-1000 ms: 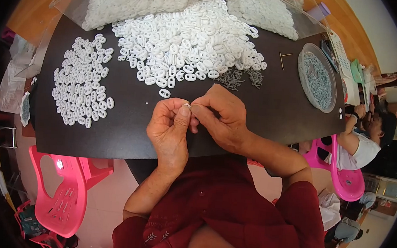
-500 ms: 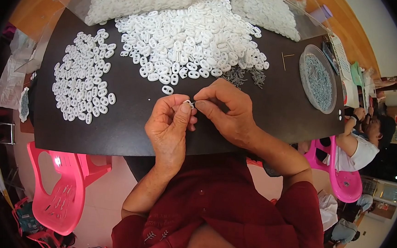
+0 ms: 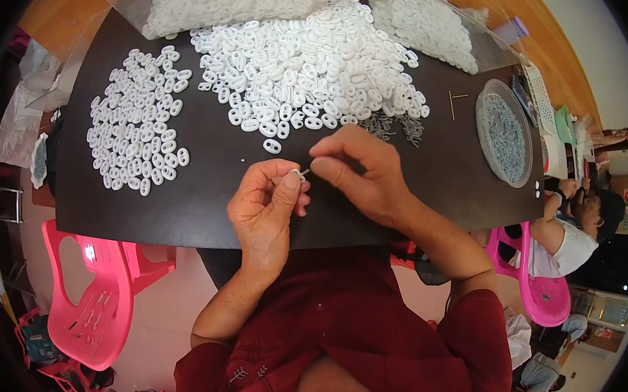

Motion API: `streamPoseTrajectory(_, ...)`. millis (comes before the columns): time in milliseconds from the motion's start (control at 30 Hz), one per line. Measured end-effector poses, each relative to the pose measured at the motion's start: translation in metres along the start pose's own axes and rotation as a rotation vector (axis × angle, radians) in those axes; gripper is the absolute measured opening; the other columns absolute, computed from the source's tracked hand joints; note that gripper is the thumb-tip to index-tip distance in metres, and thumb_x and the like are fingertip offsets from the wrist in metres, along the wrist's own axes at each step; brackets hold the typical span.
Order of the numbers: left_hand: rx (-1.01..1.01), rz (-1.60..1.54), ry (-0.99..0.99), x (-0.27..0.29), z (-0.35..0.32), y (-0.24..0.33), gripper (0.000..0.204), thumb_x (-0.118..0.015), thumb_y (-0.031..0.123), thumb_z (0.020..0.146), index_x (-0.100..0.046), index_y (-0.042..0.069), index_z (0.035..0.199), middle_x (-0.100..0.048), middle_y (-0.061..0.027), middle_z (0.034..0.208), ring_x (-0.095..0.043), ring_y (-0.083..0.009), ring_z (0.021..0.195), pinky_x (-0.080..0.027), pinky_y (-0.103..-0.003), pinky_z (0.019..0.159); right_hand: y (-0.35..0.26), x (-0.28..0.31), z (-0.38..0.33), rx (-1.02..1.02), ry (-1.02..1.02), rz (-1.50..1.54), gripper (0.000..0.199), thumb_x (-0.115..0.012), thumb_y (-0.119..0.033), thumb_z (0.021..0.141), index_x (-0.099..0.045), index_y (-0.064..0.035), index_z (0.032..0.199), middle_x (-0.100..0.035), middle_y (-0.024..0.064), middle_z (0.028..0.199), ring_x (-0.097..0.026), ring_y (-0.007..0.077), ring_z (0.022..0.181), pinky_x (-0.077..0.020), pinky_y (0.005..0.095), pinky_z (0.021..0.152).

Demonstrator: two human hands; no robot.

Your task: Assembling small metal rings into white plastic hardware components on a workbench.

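My left hand (image 3: 266, 200) pinches a small white oval piece (image 3: 296, 173) between thumb and fingers, and most of it is hidden. A small grey screw-like pin (image 3: 304, 172) sticks out from it toward my right hand (image 3: 363, 172). The thumb and forefinger of that hand are slightly apart beside the pin, with nothing visible between them. A single white two-holed oval piece (image 3: 271, 146) lies on the dark table just beyond my hands. Past my right hand, small dark grey pins (image 3: 395, 127) lie at the edge of a big heap of white two-holed pieces (image 3: 301, 64).
A flat group of white pieces (image 3: 135, 125) is spread at the left. Clear bags (image 3: 229, 4) of pieces stand at the back. A round clear tub (image 3: 484, 135) of small metal parts sits at right. Pink chairs (image 3: 95, 304) flank the table; a person (image 3: 581, 233) sits at far right.
My right fingertips have drawn slightly apart and away from the pin, which now shows more plainly. My left hand still holds the white piece. The view has shifted slightly.
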State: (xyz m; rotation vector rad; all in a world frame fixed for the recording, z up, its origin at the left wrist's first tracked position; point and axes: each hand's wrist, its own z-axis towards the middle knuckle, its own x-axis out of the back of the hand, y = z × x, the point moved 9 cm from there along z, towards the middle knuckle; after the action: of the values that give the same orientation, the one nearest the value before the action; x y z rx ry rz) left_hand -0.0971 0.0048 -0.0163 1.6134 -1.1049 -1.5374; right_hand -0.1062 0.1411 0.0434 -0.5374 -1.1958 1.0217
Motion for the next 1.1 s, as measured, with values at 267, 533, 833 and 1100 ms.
streamPoseTrajectory(267,-0.156,-0.038,0.151,0.027,-0.006,0.021,0.012,-0.058,0.008,0.089,-0.056,-0.001,0.097,-0.062,-0.0095,0.079,-0.055,-0.0113,0.061,-0.045,-0.023,0.054,-0.011,-0.030,0.018,0.245,0.065,-0.410,0.014,-0.071,-0.009,0.071,-0.060,-0.0057,0.080,-0.053,0.0087,0.072,-0.052,0.0256,0.068,-0.0417,0.0359,0.059)
streamPoseTrajectory(533,-0.159,-0.057,0.162,0.033,-0.002,0.021,0.011,-0.058,0.008,0.089,-0.056,-0.001,0.096,-0.062,-0.0096,0.079,-0.055,-0.0112,0.060,-0.045,-0.023,0.053,-0.019,-0.054,0.024,0.336,0.035,-0.577,0.022,-0.074,-0.013,0.066,-0.055,-0.0077,0.077,-0.050,0.0075,0.074,-0.049,0.0270,0.071,-0.0386,0.0381,0.059)
streamPoseTrajectory(833,-0.113,-0.035,0.127,0.025,0.002,0.020,0.015,-0.058,0.008,0.090,-0.057,-0.002,0.101,-0.063,-0.0089,0.079,-0.055,-0.0097,0.061,-0.045,-0.021,0.054,0.017,-0.030,0.018,-0.218,-0.103,-0.142,0.017,-0.072,-0.009,0.072,-0.059,-0.0046,0.082,-0.054,0.0007,0.069,-0.053,0.0114,0.063,-0.0417,0.0268,0.057)
streamPoseTrajectory(1100,-0.039,0.002,0.019,0.003,0.001,0.012,0.016,-0.060,0.007,0.088,-0.060,-0.004,0.100,-0.064,-0.0103,0.079,-0.058,-0.0109,0.060,-0.046,-0.021,0.051,0.037,-0.016,0.001,-0.477,-0.045,0.575,0.012,-0.066,-0.006,0.081,-0.067,-0.0025,0.092,-0.063,-0.0008,0.077,-0.054,0.0041,0.068,-0.0413,0.0182,0.060)
